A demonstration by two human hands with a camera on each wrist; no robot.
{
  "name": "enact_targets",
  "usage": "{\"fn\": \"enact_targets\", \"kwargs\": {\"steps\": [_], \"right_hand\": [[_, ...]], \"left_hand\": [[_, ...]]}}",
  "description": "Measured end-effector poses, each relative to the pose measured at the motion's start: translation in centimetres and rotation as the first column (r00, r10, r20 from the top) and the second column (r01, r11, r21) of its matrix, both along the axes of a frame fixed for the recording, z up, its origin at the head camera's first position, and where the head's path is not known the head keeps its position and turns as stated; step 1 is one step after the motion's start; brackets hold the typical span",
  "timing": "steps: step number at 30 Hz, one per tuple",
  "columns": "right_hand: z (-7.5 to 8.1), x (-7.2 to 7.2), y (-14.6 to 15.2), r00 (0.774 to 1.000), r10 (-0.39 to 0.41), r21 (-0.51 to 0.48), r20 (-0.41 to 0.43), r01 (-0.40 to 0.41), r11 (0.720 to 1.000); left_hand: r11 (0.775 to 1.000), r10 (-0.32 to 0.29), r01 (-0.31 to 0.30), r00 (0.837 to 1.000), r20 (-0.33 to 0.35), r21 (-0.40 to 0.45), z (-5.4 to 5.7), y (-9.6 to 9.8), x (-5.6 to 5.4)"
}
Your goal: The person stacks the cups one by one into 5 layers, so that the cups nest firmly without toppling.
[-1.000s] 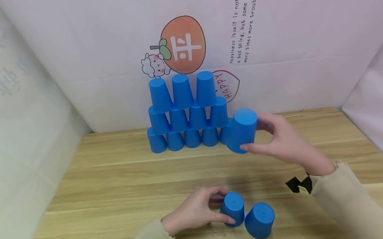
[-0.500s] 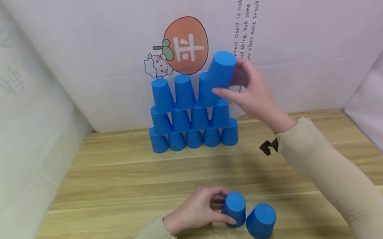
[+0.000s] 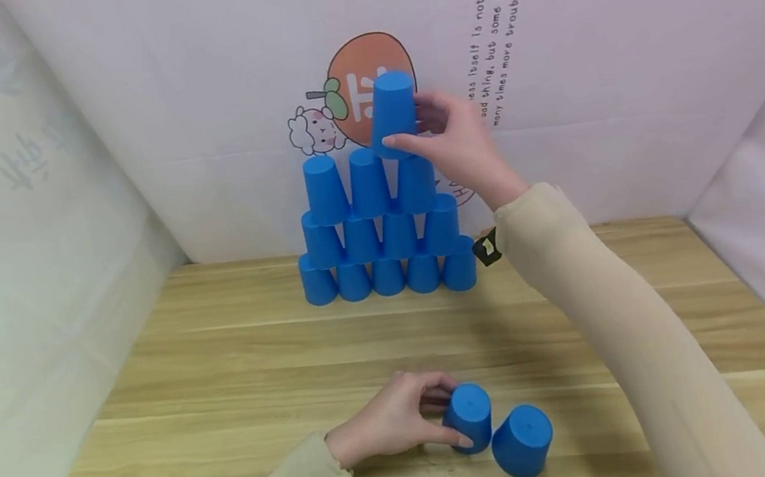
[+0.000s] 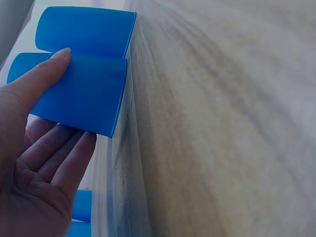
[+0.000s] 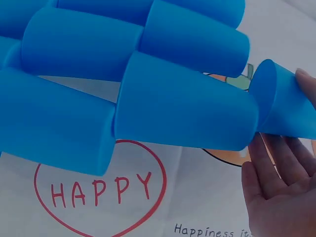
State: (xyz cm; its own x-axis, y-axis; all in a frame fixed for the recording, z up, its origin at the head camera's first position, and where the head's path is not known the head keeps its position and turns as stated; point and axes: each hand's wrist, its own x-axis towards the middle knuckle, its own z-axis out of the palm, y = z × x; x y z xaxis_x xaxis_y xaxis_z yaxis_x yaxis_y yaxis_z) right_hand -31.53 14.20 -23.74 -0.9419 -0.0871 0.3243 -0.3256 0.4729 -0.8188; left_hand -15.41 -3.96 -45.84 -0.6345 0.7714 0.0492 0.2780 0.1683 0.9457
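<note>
My right hand holds an upside-down blue cup at the top of a pyramid of blue cups. In the right wrist view, the held cup tilts slightly, its rim at the base of the top row's right cup; contact cannot be told. Thumb and fingers lie on opposite sides of it. Lower down, my left hand grips another upside-down blue cup standing on the table. The left wrist view shows the thumb across this cup and fingers beneath.
One more upside-down blue cup stands right beside the left hand's cup. The pyramid has three tiers, with three cups in the top one. Behind it rises a printed white cloth. Wood-grain table lies between pyramid and left hand.
My right hand has carried its cup up and leftward, from beside the pyramid's lower right to above its top row. The left hand and its cup have stayed in place.
</note>
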Motion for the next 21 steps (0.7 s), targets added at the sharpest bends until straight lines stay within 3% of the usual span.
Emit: {"fn": "enact_targets", "kwargs": {"steps": [10, 21], "right_hand": [[-0.5, -1.0, -0.3, 0.999, 0.015, 0.052, 0.031, -0.016, 0.998], [-1.1, -1.0, -0.2, 0.999, 0.039, 0.062, -0.010, -0.038, 0.997]], "left_hand": [[1.000, -0.006, 0.006, 1.000, 0.000, 0.002, 0.0, 0.0, -0.1], [1.000, -0.005, 0.005, 1.000, 0.001, 0.002, -0.1, 0.0, -0.1]]}}
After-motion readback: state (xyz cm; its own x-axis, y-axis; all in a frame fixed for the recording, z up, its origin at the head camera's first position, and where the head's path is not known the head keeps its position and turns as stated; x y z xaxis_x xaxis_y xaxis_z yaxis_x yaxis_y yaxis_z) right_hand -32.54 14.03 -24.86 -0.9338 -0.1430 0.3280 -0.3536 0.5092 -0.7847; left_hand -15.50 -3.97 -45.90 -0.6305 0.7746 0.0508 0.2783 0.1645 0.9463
